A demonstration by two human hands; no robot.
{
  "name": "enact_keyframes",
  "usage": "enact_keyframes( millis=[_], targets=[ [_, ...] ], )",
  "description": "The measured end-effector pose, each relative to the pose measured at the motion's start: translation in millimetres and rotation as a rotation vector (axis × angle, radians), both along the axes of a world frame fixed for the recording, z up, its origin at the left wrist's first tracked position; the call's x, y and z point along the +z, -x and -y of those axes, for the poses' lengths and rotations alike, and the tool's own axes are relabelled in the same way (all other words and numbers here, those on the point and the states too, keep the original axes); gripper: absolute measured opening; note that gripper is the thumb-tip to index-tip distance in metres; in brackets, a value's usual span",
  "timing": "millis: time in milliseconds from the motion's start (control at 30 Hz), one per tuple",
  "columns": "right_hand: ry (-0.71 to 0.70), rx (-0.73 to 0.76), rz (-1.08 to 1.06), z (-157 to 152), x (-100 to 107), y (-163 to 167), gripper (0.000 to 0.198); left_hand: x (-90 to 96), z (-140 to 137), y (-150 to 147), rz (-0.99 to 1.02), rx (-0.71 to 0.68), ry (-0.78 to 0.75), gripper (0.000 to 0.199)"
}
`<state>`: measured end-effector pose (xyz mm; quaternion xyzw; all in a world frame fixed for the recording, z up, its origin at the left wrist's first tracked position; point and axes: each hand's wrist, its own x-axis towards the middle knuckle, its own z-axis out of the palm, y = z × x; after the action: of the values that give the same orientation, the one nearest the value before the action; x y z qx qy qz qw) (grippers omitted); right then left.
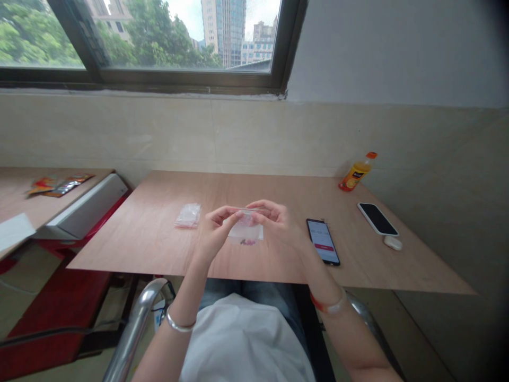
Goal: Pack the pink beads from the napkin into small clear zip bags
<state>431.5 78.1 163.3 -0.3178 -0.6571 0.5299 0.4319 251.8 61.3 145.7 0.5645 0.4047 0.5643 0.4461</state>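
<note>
Between my two hands hangs a small clear zip bag with a few pinkish-red bits at its bottom. My left hand pinches the upper left edge of the bag between thumb and fingers. At the upper right edge, my right hand pinches it the same way, its outline slightly blurred. The bag's top strip runs level between the fingertips, and I cannot tell whether the seal is fastened. To the left of my left hand, a stack of clear plastic bags lies on the table.
On the wooden table, a phone with a lit screen lies right of my hands. Farther right are a white-edged phone, a small white case and an orange drink bottle. Snack packets lie on the left table.
</note>
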Motion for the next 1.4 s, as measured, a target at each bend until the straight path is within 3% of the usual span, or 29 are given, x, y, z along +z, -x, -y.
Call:
enact_keyframes(
  millis=[133,633,833,1000,1233,1400],
  targets=[
    [-0.019,-0.038,0.02,-1.4,-3.3,0.4,0.025,0.1,0.7,-0.5,-0.064,-0.013,-0.007,0.021],
    [-0.091,0.059,0.123,1.7,-1.8,-5.0,0.025,11.1,8.7,-0.9,-0.243,-0.097,-0.116,0.019],
    [-0.086,0.088,0.198,0.7,2.0,-9.4,0.028,10.9,7.8,-0.4,-0.259,-0.125,-0.092,0.024],
    [-0.113,0.074,0.215,0.0,7.2,-14.7,0.027,5.5,4.7,2.1,-0.179,-0.033,-0.038,0.021],
    [-0.188,-0.022,0.252,3.9,10.6,-12.1,0.025,6.7,6.2,2.7,-0.202,0.055,-0.094,0.017],
    [-0.138,-0.105,0.152,3.2,8.7,-10.3,0.024,7.1,5.0,2.5,-0.158,0.103,-0.097,0.019]
  ],
)
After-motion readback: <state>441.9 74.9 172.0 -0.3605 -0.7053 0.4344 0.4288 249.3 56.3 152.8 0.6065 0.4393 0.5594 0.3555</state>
